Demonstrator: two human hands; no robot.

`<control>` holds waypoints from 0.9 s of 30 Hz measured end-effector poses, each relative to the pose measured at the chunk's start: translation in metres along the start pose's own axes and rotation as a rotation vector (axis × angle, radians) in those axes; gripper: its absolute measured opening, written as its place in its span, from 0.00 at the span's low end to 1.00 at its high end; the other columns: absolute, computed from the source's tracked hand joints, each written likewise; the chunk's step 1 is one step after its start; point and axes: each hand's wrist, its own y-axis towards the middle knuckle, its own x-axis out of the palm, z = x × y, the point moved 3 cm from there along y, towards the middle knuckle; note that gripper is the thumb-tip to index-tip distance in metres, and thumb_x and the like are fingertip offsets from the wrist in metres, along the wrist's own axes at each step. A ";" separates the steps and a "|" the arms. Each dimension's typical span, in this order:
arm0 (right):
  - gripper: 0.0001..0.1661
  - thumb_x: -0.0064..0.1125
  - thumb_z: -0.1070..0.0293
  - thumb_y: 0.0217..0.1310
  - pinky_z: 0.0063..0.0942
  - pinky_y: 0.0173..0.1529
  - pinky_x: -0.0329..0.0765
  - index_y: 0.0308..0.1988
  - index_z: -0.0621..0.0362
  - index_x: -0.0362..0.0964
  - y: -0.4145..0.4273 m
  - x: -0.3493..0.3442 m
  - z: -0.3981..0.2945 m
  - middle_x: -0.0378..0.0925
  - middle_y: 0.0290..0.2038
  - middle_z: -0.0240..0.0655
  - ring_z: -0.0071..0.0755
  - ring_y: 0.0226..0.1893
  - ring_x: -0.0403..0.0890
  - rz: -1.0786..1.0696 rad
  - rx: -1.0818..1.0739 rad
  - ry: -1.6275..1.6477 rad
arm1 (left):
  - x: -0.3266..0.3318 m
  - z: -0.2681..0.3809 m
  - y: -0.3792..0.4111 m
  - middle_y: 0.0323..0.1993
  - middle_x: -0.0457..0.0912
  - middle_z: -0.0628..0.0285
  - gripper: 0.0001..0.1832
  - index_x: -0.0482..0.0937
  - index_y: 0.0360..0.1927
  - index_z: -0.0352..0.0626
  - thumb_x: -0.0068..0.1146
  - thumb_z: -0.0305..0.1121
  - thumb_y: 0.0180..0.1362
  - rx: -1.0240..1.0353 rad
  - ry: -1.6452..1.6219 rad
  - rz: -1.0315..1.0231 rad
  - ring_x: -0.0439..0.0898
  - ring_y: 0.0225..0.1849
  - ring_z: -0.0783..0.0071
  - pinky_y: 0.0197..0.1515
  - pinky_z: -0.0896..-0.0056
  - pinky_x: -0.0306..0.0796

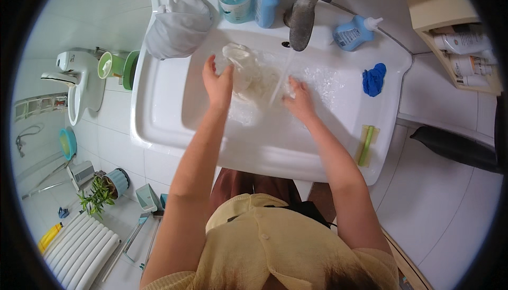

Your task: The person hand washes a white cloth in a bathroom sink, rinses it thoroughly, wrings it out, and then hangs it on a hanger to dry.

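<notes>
A soaked white cloth (254, 74) lies bunched in the water of a white ceramic sink (274, 163). From a grey metal faucet (303, 20) a stream of water (281, 80) runs down beside it. Just left of the cloth is my left hand (219, 80), thumb and fingers apart, with nothing in it. Its thumb is close to the cloth; whether they touch I cannot tell. My right hand (299, 97) is low in the basin, right of the stream, fingers spread and partly in the water. No object shows in its grasp.
On the ledge stand a grey bundled cloth (178, 26), a pump bottle (235, 2) and a blue bottle (267, 2). Another blue bottle (353, 34), a blue crumpled cloth (373, 80) and a green stick (366, 145) on a pale strip are to the right. A wooden shelf (436, 8) holds toiletries.
</notes>
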 end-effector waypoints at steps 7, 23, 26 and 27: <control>0.33 0.63 0.64 0.49 0.31 0.47 0.76 0.56 0.64 0.68 -0.012 0.025 0.005 0.79 0.44 0.46 0.35 0.43 0.80 0.584 0.263 0.186 | 0.031 -0.055 -0.094 0.35 0.71 0.58 0.11 0.70 0.39 0.37 0.50 0.30 0.53 -1.023 -0.804 0.025 0.72 0.36 0.64 0.39 0.63 0.69; 0.20 0.65 0.63 0.44 0.24 0.26 0.68 0.42 0.54 0.75 -0.008 -0.040 0.012 0.76 0.37 0.31 0.30 0.29 0.76 -0.191 0.737 1.446 | 0.035 -0.039 -0.077 0.60 0.70 0.60 0.26 0.63 0.63 0.42 0.36 0.48 0.68 -0.933 -0.932 -0.439 0.71 0.60 0.61 0.59 0.56 0.67; 0.28 0.64 0.65 0.45 0.28 0.41 0.74 0.49 0.58 0.71 -0.003 -0.078 0.024 0.77 0.43 0.37 0.35 0.40 0.78 -0.100 0.566 1.095 | 0.028 -0.037 -0.067 0.60 0.69 0.60 0.27 0.63 0.63 0.42 0.36 0.50 0.68 -0.820 -0.908 -0.237 0.72 0.58 0.60 0.56 0.56 0.70; 0.32 0.64 0.65 0.44 0.30 0.49 0.75 0.53 0.58 0.70 -0.001 -0.081 0.027 0.77 0.45 0.39 0.36 0.45 0.78 -0.089 0.478 0.939 | 0.030 -0.038 -0.070 0.60 0.69 0.59 0.27 0.63 0.63 0.42 0.38 0.50 0.68 -0.889 -0.872 -0.212 0.72 0.58 0.60 0.56 0.56 0.70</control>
